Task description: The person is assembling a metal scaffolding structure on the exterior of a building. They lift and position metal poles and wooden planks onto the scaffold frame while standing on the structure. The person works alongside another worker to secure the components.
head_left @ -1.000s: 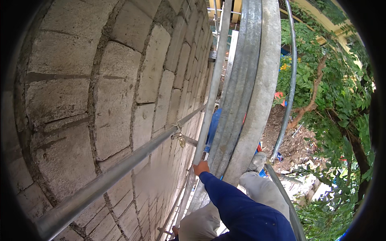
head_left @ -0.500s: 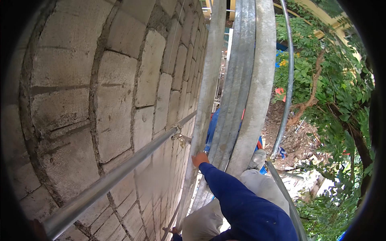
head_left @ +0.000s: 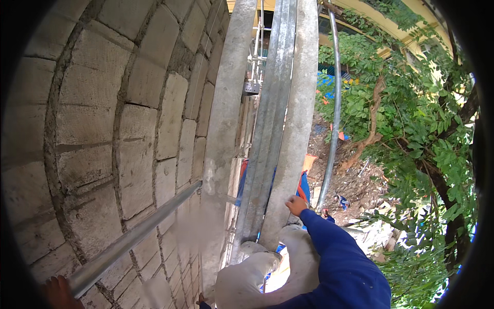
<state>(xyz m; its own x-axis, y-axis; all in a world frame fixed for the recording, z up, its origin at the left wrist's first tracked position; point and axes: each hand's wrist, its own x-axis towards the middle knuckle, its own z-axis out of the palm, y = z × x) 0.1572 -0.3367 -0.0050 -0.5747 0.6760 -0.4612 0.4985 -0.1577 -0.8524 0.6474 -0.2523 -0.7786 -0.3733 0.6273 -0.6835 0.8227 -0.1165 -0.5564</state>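
At the lower left edge, the left hand [head_left: 57, 289] gripped the near end of a grey metal tube [head_left: 135, 235] running along the block wall [head_left: 103, 129], seemingly for steadiness. Farther out, the right hand [head_left: 296, 205], blue-sleeved, rested on the edge of the grey, cement-stained scaffold plank [head_left: 296, 129]; its grip could not be told. Beyond lay green foliage [head_left: 406, 118].
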